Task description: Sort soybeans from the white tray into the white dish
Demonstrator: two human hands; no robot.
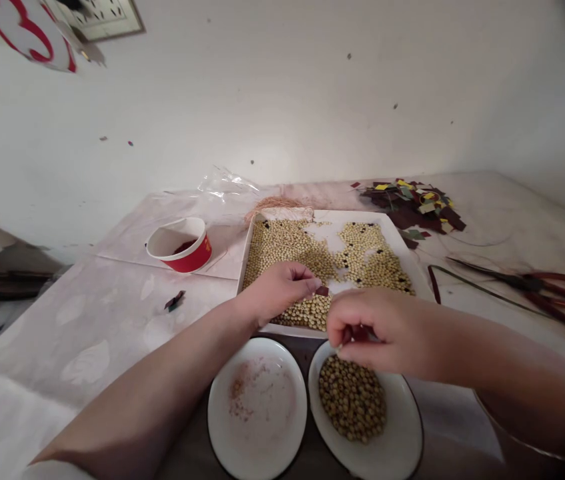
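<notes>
While the left hand (279, 290) pinches a flat dark-red chip (323, 291) jutting rightward, the right hand (375, 323), fingertips together, is nearer round brown bead-like pieces (353, 403).

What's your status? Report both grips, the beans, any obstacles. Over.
Left grip pinching red chip over tray. Right grip at right dish, hold unclear. Beans in tray and right dish. Red-handled tool right of tray, apparently not blocking.

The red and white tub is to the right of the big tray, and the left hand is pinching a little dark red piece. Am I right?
Not quite: in the head view, the red and white tub is to the left of the big tray. The left hand is indeed pinching a little dark red piece.
</notes>
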